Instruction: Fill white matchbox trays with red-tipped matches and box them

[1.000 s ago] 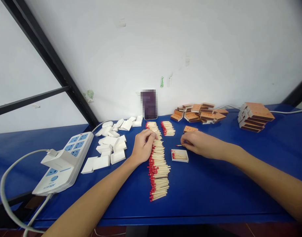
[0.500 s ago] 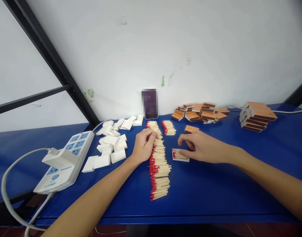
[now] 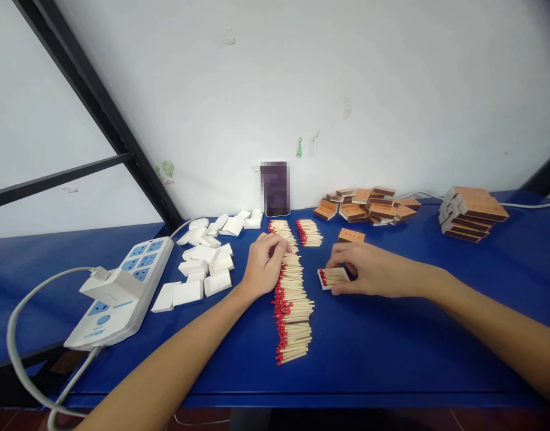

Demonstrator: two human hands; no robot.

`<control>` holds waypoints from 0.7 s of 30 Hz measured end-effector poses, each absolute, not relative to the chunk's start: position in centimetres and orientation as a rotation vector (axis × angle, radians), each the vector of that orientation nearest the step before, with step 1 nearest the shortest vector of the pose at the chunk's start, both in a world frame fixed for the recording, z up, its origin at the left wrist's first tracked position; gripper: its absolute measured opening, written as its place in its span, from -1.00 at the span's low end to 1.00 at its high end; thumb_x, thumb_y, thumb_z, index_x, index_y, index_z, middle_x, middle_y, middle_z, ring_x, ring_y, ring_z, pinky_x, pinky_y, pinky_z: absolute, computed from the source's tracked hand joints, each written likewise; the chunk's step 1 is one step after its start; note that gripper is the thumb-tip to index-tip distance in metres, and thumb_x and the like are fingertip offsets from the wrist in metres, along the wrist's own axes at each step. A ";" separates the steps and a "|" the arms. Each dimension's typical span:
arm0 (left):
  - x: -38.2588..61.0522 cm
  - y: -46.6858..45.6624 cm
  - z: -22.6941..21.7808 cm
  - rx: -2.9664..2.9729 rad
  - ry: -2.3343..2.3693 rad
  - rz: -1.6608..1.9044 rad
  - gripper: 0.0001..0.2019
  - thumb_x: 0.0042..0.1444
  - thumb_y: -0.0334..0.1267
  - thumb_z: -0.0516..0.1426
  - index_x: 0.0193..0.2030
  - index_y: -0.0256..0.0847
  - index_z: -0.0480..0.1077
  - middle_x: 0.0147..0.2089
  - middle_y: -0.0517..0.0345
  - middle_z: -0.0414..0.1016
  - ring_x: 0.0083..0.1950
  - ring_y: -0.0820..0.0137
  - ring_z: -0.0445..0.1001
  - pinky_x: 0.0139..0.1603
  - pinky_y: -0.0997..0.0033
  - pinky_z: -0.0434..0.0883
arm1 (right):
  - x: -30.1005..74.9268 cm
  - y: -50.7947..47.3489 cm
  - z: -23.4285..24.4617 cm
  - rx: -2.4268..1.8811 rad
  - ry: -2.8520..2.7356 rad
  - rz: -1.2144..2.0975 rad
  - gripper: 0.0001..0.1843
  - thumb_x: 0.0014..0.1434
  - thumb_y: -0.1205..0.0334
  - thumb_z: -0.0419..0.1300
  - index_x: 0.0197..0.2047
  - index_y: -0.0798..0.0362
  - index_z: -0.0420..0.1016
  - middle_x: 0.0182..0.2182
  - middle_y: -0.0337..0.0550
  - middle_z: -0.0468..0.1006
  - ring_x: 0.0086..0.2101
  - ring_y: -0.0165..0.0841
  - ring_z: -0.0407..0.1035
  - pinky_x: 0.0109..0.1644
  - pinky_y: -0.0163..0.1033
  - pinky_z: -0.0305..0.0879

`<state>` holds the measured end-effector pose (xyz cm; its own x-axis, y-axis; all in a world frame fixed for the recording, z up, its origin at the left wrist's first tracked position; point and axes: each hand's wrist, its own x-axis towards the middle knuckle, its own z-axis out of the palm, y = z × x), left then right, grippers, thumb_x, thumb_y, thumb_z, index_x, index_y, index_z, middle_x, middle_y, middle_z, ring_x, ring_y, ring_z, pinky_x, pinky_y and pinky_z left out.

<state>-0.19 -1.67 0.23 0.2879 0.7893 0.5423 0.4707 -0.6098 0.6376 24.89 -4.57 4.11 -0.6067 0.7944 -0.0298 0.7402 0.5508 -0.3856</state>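
My right hand (image 3: 362,269) grips a small white matchbox tray (image 3: 320,281), thumb on its near side and fingers on its far side. Matches (image 3: 335,276) with red heads lie inside the tray. My left hand (image 3: 266,263) rests at the left edge of a long row of loose matches (image 3: 295,305), its fingers curled and the thumb against the index finger. Whatever may be between those fingertips is hidden. A smaller bunch of matches (image 3: 310,233) lies beyond the tray, to the right of the row. An orange matchbox sleeve (image 3: 351,235) sits just behind my right hand.
White empty-looking trays (image 3: 201,257) are scattered on the left beside a power strip (image 3: 126,299) with a plugged-in charger (image 3: 111,288). Orange sleeves (image 3: 374,205) are heaped at the back right. Stacked matchboxes (image 3: 475,212) stand farther right. A phone (image 3: 275,188) leans on the wall.
The right hand has closed its thumb and fingers on the tray's sides, and the tray has turned slightly. My left hand has stayed at the row of matches. The view has shifted a little.
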 end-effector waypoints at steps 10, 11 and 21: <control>-0.2 -1.6 0.3 2.203 1.139 1.243 -0.68 0.34 -0.24 -0.02 -0.42 -0.18 0.41 -0.39 0.17 0.47 -0.28 0.33 0.37 -0.16 0.33 0.27 | 24.6 -4.8 3.8 -1.172 -2.647 0.646 -0.48 0.24 -0.19 0.16 0.13 -0.08 0.48 -0.10 -0.08 0.55 -0.20 -0.19 0.44 -0.17 -0.14 0.31; -0.2 -1.5 0.3 2.202 1.137 1.242 -0.68 0.34 -0.24 -0.02 -0.42 -0.18 0.41 -0.39 0.17 0.47 -0.28 0.33 0.37 -0.16 0.33 0.27 | 24.5 -4.8 3.8 -1.173 -2.644 0.645 -0.50 0.23 -0.19 0.17 0.10 -0.07 0.49 -0.11 -0.08 0.54 -0.21 -0.20 0.44 -0.18 -0.15 0.30; -0.2 -1.6 0.2 2.195 1.135 1.244 -0.68 0.34 -0.24 -0.03 -0.42 -0.18 0.40 -0.38 0.16 0.48 -0.27 0.33 0.38 -0.16 0.34 0.28 | 24.6 -4.3 3.4 -1.245 -2.458 0.784 -0.40 0.23 -0.24 0.11 0.14 0.02 0.45 -0.21 -0.07 0.52 -0.34 -0.27 0.37 -0.31 -0.20 0.29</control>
